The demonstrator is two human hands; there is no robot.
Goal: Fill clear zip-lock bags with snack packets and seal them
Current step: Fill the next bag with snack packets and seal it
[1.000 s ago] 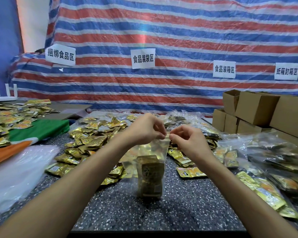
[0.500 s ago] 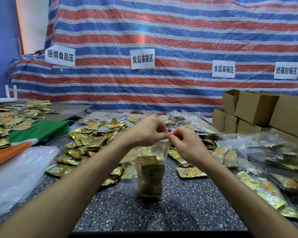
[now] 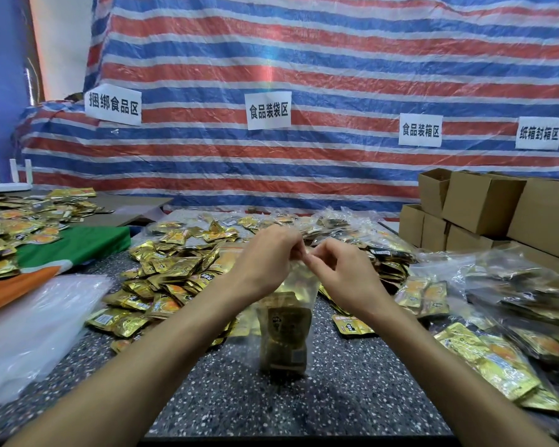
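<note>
A clear zip-lock bag (image 3: 286,330) hangs upright over the speckled table (image 3: 352,391), with gold snack packets stacked in its lower half. My left hand (image 3: 268,259) pinches the bag's top strip from the left. My right hand (image 3: 342,272) pinches the same strip from the right. The fingertips of both hands nearly meet at the top middle. A heap of loose gold snack packets (image 3: 175,275) lies behind my left hand.
Filled clear bags (image 3: 513,298) pile up at the right, in front of stacked cardboard boxes (image 3: 484,208). A stack of empty clear bags (image 3: 29,330) lies at the left, by green and orange cloth (image 3: 75,246). A striped tarp with paper signs hangs behind.
My right hand has slid left along the bag's top strip until its fingertips reached those of my left hand. The bag has stayed in place.
</note>
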